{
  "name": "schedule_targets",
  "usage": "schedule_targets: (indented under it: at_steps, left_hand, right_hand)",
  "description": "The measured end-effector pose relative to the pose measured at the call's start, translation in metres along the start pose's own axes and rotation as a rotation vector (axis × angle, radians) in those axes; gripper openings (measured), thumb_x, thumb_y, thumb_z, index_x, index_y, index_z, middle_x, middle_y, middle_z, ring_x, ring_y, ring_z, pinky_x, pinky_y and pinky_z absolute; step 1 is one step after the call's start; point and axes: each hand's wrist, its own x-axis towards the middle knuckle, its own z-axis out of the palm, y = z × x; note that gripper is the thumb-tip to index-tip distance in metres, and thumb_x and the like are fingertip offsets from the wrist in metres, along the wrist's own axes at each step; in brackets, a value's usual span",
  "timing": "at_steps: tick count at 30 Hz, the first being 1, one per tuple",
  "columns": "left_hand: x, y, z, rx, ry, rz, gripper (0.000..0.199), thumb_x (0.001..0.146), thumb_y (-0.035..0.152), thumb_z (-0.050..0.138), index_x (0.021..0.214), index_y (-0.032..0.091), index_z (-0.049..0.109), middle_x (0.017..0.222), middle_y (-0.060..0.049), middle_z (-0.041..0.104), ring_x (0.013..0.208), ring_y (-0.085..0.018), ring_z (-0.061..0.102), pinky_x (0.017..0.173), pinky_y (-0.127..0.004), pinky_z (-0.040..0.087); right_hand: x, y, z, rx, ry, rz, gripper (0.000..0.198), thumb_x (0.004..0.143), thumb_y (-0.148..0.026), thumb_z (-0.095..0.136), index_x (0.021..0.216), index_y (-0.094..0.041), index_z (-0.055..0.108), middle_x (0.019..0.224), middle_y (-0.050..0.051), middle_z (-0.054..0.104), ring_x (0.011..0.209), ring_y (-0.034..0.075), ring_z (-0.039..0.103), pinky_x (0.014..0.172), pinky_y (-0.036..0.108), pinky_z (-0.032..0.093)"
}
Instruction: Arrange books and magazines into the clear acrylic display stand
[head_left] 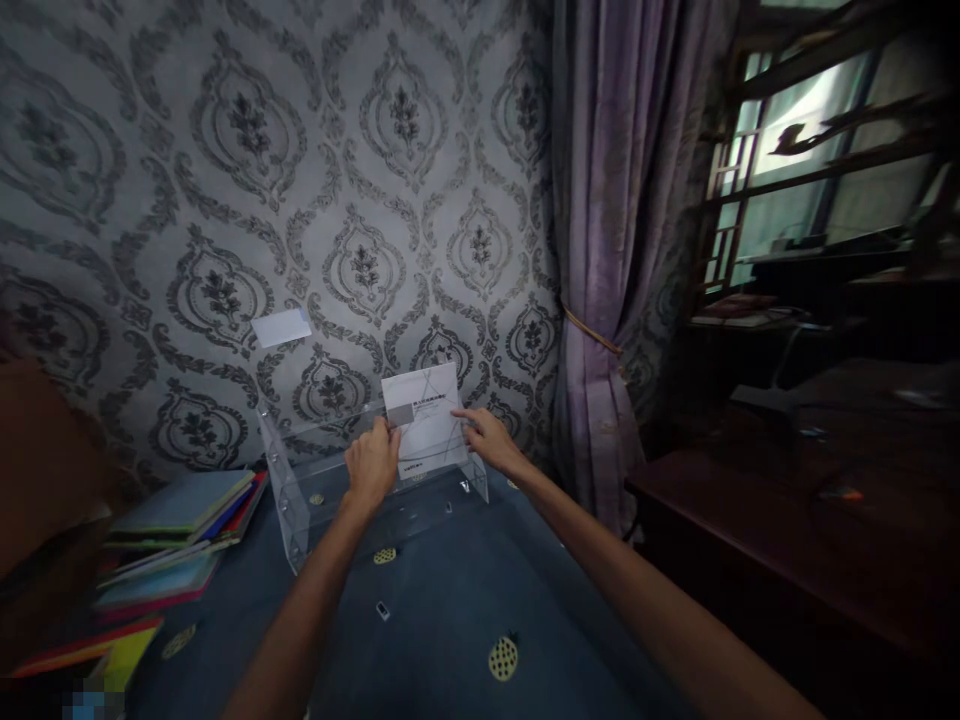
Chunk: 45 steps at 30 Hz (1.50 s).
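Note:
A white booklet (pixel 431 438) with dark printing and a grey block stands nearly upright between my hands. My left hand (pixel 373 462) is closed on its left edge. At the right edge is my right hand (pixel 487 440), its index finger stretched along the booklet's front and the other fingers curled; its thumb is hidden. Around the booklet's lower part stands a clear acrylic rack (pixel 289 495) with see-through side panels and bars. How far the booklet sits inside the rack I cannot tell.
Several coloured books and folders (pixel 184 510) lie stacked at the left. The blue tablecloth (pixel 442 620) has pineapple prints. Behind is a patterned wall (pixel 360 200) with a white card-like piece (pixel 281 327) before it. A purple curtain (pixel 600 250) and dark wooden furniture (pixel 750 520) are at the right.

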Motion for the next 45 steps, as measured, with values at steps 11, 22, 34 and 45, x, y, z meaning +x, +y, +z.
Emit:
schedule_targets:
  at_steps: [11,22,34,45]
  left_hand:
    - [0.011,-0.005,0.023,-0.527,0.143,-0.039,0.017,0.091,0.032,0.050,0.092,0.020,0.061,0.073,-0.001,0.069,0.066,-0.017,0.065,0.063,-0.025,0.040]
    - [0.011,-0.014,0.022,-0.482,0.054,-0.017,0.028,0.091,0.032,0.043,0.069,0.020,0.054,0.061,0.001,0.062,0.056,-0.013,0.059,0.060,-0.023,0.039]
    - [0.013,-0.002,0.022,-0.392,0.014,-0.013,0.031,0.095,0.032,0.042,0.079,0.018,0.065,0.069,-0.003,0.070,0.061,-0.015,0.064,0.062,-0.024,0.040]
    - [0.007,-0.006,0.016,-0.317,0.017,0.008,0.033,0.096,0.038,0.046,0.088,0.017,0.070,0.080,-0.007,0.073,0.075,-0.019,0.064,0.066,-0.027,0.036]
  right_hand:
    - [-0.005,0.001,0.006,0.015,-0.024,0.015,0.048,0.085,-0.007,0.045,0.126,-0.021,0.066,0.096,0.005,0.058,0.073,0.012,0.058,0.071,0.025,0.053]
    - [-0.007,0.001,0.006,0.039,0.003,-0.001,0.045,0.084,-0.008,0.048,0.123,-0.019,0.067,0.094,0.005,0.059,0.074,0.014,0.057,0.074,0.028,0.054]
    - [-0.009,0.004,0.008,0.064,0.022,-0.006,0.044,0.085,-0.009,0.047,0.124,-0.020,0.066,0.090,0.003,0.057,0.076,0.013,0.057,0.071,0.026,0.053]
    - [-0.009,0.004,0.006,0.083,0.009,0.028,0.046,0.084,-0.008,0.047,0.124,-0.021,0.066,0.093,0.004,0.056,0.073,0.013,0.059,0.070,0.027,0.054]
